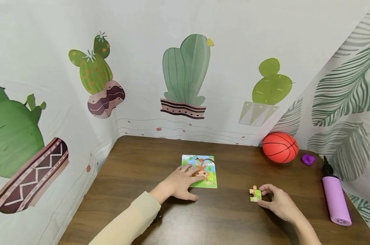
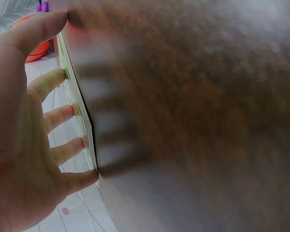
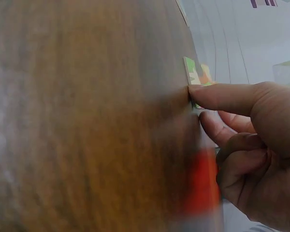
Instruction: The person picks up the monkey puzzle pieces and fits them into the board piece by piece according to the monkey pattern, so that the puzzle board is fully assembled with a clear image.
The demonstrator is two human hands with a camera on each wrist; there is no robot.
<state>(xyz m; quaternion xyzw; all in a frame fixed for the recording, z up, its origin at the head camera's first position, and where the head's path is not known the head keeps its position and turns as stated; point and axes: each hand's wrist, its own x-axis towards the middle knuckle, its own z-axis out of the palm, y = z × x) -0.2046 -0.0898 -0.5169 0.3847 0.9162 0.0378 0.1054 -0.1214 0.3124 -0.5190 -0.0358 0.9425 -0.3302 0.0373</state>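
A square jigsaw puzzle with a monkey picture lies mid-table. My left hand rests over its left side, fingers spread and fairly straight. In the left wrist view the fingertips of the left hand meet the puzzle's face, with the thumb on the table. To the right, a loose jigsaw piece, green and tan, lies close over the wood. My right hand pinches its right side between thumb and fingers. From the right wrist, the thumb shows at the jigsaw piece's edge.
A red toy basketball sits at the back right, beside a small purple object. Along the right edge lies a purple hand pump with a black nozzle. Partly under the left sleeve is a small black thing. Cactus-print cloth hangs behind the table.
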